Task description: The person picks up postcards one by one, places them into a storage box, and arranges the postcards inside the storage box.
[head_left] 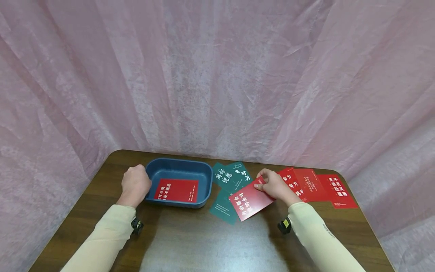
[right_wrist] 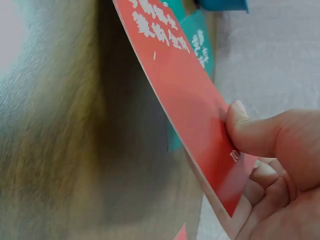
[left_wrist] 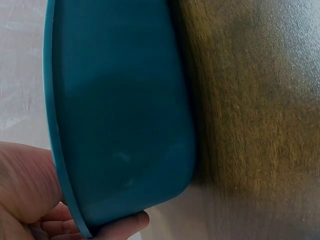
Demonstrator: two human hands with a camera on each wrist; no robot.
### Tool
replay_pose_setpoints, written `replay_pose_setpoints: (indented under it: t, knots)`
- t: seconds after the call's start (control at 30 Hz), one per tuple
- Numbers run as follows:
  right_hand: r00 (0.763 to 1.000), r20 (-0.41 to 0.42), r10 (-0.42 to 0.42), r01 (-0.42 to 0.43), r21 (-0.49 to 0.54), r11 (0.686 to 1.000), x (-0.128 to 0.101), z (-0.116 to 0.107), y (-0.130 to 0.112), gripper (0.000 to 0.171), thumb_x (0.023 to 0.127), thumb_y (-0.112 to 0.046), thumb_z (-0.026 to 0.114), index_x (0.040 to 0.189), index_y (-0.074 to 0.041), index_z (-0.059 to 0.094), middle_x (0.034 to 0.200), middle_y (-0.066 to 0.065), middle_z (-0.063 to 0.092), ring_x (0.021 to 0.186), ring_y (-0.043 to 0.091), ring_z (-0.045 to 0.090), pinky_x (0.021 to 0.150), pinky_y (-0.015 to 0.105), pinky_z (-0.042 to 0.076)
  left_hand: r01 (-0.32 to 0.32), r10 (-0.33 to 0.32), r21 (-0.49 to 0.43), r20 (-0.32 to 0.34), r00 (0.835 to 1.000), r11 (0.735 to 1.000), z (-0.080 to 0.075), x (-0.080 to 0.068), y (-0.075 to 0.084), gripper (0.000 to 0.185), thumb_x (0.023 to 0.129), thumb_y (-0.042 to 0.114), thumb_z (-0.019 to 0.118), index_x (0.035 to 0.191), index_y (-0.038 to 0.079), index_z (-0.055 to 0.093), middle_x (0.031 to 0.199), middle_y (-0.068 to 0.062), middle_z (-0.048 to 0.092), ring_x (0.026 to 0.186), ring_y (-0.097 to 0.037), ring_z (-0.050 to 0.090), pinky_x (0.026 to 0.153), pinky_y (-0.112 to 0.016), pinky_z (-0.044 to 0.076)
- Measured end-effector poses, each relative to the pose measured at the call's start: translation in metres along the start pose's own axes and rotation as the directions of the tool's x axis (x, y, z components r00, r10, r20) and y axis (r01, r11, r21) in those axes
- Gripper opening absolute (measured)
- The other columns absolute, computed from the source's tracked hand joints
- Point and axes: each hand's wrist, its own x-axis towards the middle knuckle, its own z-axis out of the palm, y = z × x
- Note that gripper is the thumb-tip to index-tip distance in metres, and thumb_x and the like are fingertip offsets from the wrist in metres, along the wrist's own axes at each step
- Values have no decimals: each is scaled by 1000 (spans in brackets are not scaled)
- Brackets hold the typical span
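Note:
My left hand point(head_left: 136, 184) grips the left rim of a blue plastic basin point(head_left: 178, 162), its fingers curled over the edge; the left wrist view shows the basin's outer wall point(left_wrist: 120, 125) close up. Inside the basin lies a red card point(head_left: 178, 190) with white lettering. My right hand point(head_left: 274, 185) pinches another red card point(head_left: 249, 202) by its upper right end, thumb on the printed face. In the right wrist view this card point(right_wrist: 185, 105) is tilted, raised over the table. It overlaps green cards point(head_left: 224, 207) beside the basin in the head view.
More green cards point(head_left: 234, 173) lie overlapping right of the basin. Several red cards point(head_left: 312, 185) spread toward the right edge of the brown wooden table point(head_left: 190, 241). A pink curtain point(head_left: 217, 75) hangs behind the table and at both sides.

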Motion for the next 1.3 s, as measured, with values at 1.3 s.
replay_pose_setpoints:
  t: [1.3]
  knots:
    - [987,-9,-159,156,258,953,-4,-29,-47,17,83,-16,69,99,-9,67,78,8,71,64,21,65,60,30,52,-47,48,10,-73,996,999,3,2,-4,31,77,15,68,90,-13,62,81,-31,65,57,-37,63,51,-51,54]
